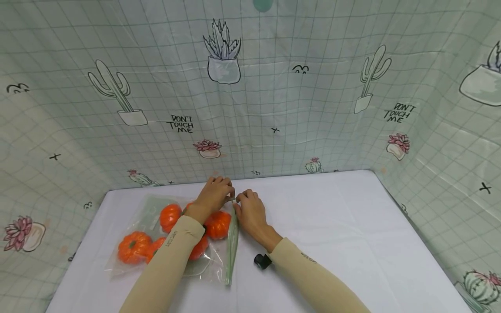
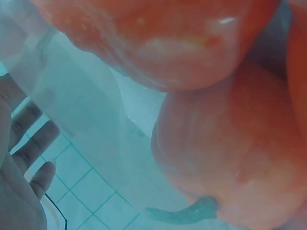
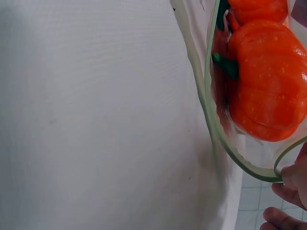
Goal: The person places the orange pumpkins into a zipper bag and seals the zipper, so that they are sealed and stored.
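A clear zip bag with a pale green closure strip lies on the table's left half. Several orange pumpkins with green stems are inside. My left hand reaches over the bag, its thumb and fingertips pinching the far right corner, where the strip ends. Close beside it, my right hand pinches the same corner from the right. In the right wrist view, the bag's mouth gapes along the strip, a pumpkin showing inside. Through plastic, the left wrist view shows pumpkins close up and spread fingers.
A white-covered table extends to the right of the bag. Behind and at both sides hangs a grid-patterned curtain with cactus drawings. A small black device sits at the right wrist.
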A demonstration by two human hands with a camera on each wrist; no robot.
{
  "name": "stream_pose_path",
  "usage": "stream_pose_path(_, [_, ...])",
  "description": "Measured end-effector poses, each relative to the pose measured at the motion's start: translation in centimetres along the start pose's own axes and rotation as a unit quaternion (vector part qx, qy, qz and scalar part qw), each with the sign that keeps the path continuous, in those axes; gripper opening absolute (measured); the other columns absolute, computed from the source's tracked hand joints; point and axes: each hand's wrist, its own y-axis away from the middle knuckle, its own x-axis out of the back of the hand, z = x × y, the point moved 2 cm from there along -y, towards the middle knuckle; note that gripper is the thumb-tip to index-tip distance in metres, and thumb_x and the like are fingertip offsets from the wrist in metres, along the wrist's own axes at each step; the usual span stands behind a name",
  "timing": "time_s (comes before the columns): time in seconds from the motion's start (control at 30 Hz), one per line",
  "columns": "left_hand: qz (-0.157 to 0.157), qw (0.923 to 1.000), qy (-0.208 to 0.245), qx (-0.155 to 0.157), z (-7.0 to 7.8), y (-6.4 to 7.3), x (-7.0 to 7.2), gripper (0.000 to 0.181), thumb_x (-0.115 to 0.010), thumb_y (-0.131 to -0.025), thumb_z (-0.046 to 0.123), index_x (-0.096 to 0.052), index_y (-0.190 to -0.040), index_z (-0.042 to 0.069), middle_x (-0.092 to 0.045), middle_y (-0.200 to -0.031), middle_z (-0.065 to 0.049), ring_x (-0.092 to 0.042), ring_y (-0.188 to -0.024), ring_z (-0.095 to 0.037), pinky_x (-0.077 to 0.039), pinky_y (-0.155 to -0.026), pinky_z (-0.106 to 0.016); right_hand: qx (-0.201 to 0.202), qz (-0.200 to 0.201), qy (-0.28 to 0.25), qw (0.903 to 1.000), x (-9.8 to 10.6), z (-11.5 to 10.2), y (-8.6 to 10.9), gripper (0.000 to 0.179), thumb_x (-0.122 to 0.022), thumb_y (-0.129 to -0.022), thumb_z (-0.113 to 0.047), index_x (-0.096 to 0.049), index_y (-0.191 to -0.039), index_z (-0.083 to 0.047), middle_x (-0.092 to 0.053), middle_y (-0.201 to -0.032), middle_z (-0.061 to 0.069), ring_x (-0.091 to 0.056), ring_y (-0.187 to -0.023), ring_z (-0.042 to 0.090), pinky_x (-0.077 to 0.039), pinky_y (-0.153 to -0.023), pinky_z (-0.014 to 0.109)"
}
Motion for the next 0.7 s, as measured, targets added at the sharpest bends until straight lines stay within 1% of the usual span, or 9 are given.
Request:
stream_pose_path(0.07, [-0.002, 1.0000, 0.002, 0.001, 0.01, 0.01, 0.05, 0.005, -0.074, -0.096, 0.019, -0.078, -0.098, 0.017, -0.067, -0.120, -0.006, -0.059, -0.118, -0.031, -0.042, -0.110, -0.053, 0.002, 0.003, 0.002, 1.0000, 0.02, -0.02, -0.04, 0.011, -0.074, -0.098, -0.015, -0.074, -0.101, -0.005, -0.065, -0.112, 0.014, -0.062, -0.103, 0.032, -0.056, -0.089, 0.044])
stream_pose_path(0.27, [0.011, 0.9999, -0.007, -0.002, -0.01, 0.14, 0.30, 0.006, -0.076, -0.094, 0.022, -0.079, -0.093, 0.017, -0.069, -0.118, -0.005, -0.059, -0.116, -0.029, -0.042, -0.109, -0.051, 0.009, 0.009, 0.008, 0.9999, 0.29, -0.30, -0.08, 0.010, -0.074, -0.098, -0.016, -0.074, -0.100, -0.007, -0.066, -0.111, 0.013, -0.063, -0.103, 0.034, -0.055, -0.088, 0.046])
stream_pose_path(0.47, [0.023, 0.9995, -0.019, -0.006, -0.22, 0.16, 0.29, 0.007, -0.076, -0.094, 0.023, -0.080, -0.091, 0.019, -0.069, -0.117, -0.003, -0.059, -0.116, -0.029, -0.043, -0.109, -0.050, 0.004, -0.001, 0.017, 0.9998, 0.34, -0.45, -0.10, 0.011, -0.074, -0.099, -0.018, -0.073, -0.100, -0.008, -0.067, -0.113, 0.011, -0.063, -0.105, 0.033, -0.055, -0.089, 0.047])
stream_pose_path(0.7, [0.027, 0.9994, -0.022, -0.006, -0.31, 0.20, 0.40, 0.005, -0.077, -0.094, 0.022, -0.080, -0.091, 0.020, -0.071, -0.116, -0.003, -0.059, -0.117, -0.029, -0.041, -0.111, -0.049, 0.003, 0.004, 0.014, 0.9999, 0.43, -0.50, -0.03, 0.010, -0.074, -0.098, -0.018, -0.073, -0.098, -0.008, -0.067, -0.110, 0.011, -0.064, -0.102, 0.033, -0.055, -0.086, 0.047])
